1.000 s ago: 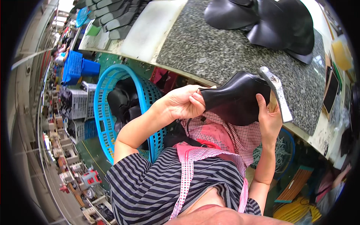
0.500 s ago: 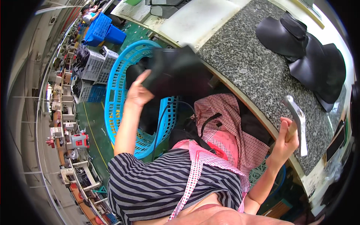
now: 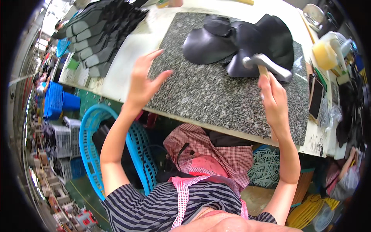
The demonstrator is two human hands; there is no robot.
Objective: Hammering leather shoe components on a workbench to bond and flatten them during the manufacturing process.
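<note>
My right hand (image 3: 273, 98) grips the wooden handle of a hammer (image 3: 272, 65). Its metal head is up against or just over some black leather-like pieces (image 3: 249, 40); I cannot tell whether it touches them. These glossy, curved pieces overlap on a speckled grey stone slab (image 3: 201, 91). With fingers spread and nothing held, my left hand (image 3: 143, 79) is above the slab's left edge. Below my left forearm stands a blue plastic basket (image 3: 87, 150) with dark pieces inside, partly hidden by the arm.
Rows of black and grey cut pieces (image 3: 96, 36) cover the table's far left. A phone (image 3: 316, 98) and a yellow-filled container (image 3: 326, 54) are at the right. Pale strips (image 3: 264, 168) fill a container under the table. Another person (image 3: 344, 181) is at the lower right.
My left hand has let go of the dark piece it held over the basket and moved up to the slab. My right hand has brought the hammer to the black pieces. The view has turned.
</note>
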